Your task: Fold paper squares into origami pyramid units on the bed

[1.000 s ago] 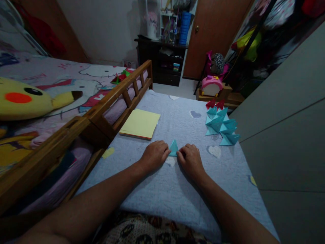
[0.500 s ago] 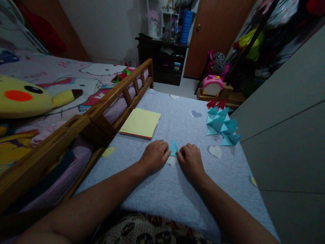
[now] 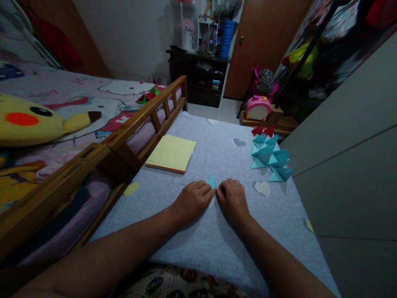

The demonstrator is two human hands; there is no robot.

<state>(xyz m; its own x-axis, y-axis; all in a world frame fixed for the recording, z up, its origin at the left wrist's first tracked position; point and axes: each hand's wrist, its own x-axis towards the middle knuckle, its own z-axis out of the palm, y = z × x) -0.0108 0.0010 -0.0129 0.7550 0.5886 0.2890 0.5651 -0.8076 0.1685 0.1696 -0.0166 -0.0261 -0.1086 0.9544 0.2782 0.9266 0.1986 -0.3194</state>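
Note:
A small teal paper triangle point(image 3: 212, 181) lies on the pale blue blanket point(image 3: 217, 231) in front of me. My left hand point(image 3: 192, 199) and my right hand point(image 3: 232, 198) rest knuckles-up on either side of it, fingers curled and pressed down on its lower edge, so only its tip shows. A pile of folded teal paper pieces point(image 3: 271, 157) with two red ones point(image 3: 263, 130) sits at the far right of the blanket. A stack of yellow paper sheets point(image 3: 172, 153) lies to the far left.
A wooden bed rail point(image 3: 136, 124) runs along the left, with a printed bedsheet and a yellow plush toy point(image 3: 34, 120) beyond it. A grey cabinet side point(image 3: 350, 136) stands at the right. A dark shelf unit point(image 3: 201, 76), a brown door and toys lie beyond.
My two hands have closed in together over the teal triangle, covering more of it. The view has shifted slightly.

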